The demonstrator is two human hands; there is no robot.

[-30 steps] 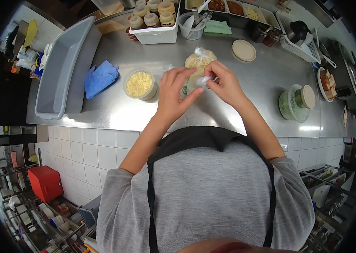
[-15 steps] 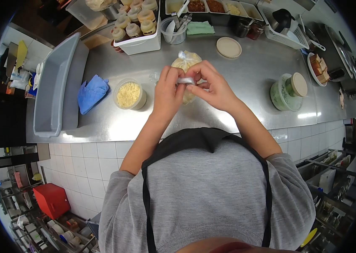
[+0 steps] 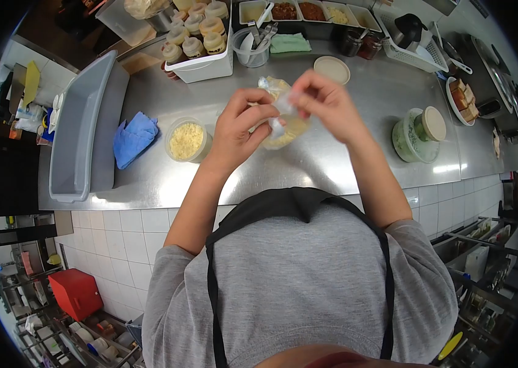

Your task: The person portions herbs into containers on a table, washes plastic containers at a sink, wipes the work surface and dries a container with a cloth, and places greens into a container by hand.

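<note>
My left hand [image 3: 245,126] is closed on the gathered plastic neck of a clear bag [image 3: 280,140] with pale yellow contents. My right hand [image 3: 327,107], partly blurred, pinches another part of the plastic at its fingertips. Behind my hands a second tied bag [image 3: 278,87] with yellowish contents shows on the steel counter [image 3: 259,178]. To the left of my left hand stands a round clear tub [image 3: 187,140] of crumbly yellow food. A round beige lid [image 3: 332,70] lies beyond my right hand.
A blue cloth [image 3: 135,140] and a grey bin [image 3: 78,129] are on the left. At the back stand squeeze bottles [image 3: 193,47] in a white box, a utensil tub [image 3: 250,50] and a green cloth [image 3: 290,43]. Green-filled containers [image 3: 415,136] are on the right.
My hands came together over the bag, then drew apart, with the right one moving up and to the right. The plastic now stretches between them. The view has shifted.
</note>
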